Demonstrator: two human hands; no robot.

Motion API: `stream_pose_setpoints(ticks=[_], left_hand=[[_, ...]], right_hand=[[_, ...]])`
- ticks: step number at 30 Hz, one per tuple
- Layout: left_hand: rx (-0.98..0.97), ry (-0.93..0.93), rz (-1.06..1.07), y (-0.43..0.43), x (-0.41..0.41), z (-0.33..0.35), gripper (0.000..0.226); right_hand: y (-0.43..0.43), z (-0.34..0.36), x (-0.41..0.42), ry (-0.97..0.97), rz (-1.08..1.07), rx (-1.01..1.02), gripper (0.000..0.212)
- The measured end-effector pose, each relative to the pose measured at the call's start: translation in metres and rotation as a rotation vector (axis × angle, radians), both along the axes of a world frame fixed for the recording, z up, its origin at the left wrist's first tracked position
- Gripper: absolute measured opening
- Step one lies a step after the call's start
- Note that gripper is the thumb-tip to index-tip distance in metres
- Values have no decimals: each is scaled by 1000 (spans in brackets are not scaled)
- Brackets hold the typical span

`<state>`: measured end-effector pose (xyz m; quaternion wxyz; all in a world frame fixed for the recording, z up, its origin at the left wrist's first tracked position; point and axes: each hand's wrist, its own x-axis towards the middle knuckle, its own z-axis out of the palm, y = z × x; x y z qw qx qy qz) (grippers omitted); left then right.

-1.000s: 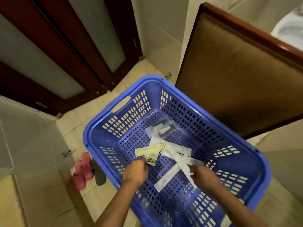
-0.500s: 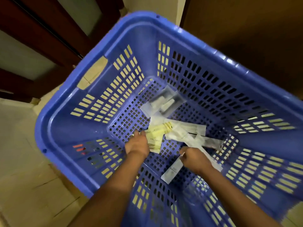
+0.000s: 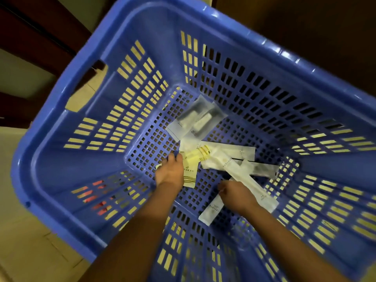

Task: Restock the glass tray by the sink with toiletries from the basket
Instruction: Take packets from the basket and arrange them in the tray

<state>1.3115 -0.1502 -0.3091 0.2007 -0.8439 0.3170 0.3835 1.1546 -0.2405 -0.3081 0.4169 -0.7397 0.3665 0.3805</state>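
Basket (image 3: 50, 159): blue, slotted. Left hand (image 3: 169, 171) lay back-up on the basket floor near its left edge, fingers pointing to the far side. Whether it clasped anything could not be told. Yellow sachet (image 3: 190, 177) touched the hand's right side. Clear packet (image 3: 198, 119) lay toward the floor's far corner, white packets (image 3: 230, 159) heaped mid-floor. Right hand (image 3: 236, 195) was clenched on the upper end of a short sachet (image 3: 211, 210), which stuck out left of the fist toward the near edge.
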Motion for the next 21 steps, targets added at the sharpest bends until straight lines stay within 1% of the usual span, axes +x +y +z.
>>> stream_pose_setpoints(ticks=[5,10,13,15,17,21], left_hand=[[-15,-93,-48,-7,-5,-9,55],[10,-112,-21,-13,-5,-12,55],[46,-104,-53,-14,-5,-12,54],[69,-73,-52,-16,-6,-10,46],[50,-12,5,-17,-5,-7,38],[-128,204,295,-20,-4,1,17]], right_hand=[[-12,0,1,-42,-39,21,25],[-29,5,7,-105,-151,-31,22],[-41,4,7,-118,-253,-37,22],[-48,4,5,-125,-327,-37,21],[-53,6,3,-130,-385,-51,17],[-54,10,5,-158,-374,-59,15]])
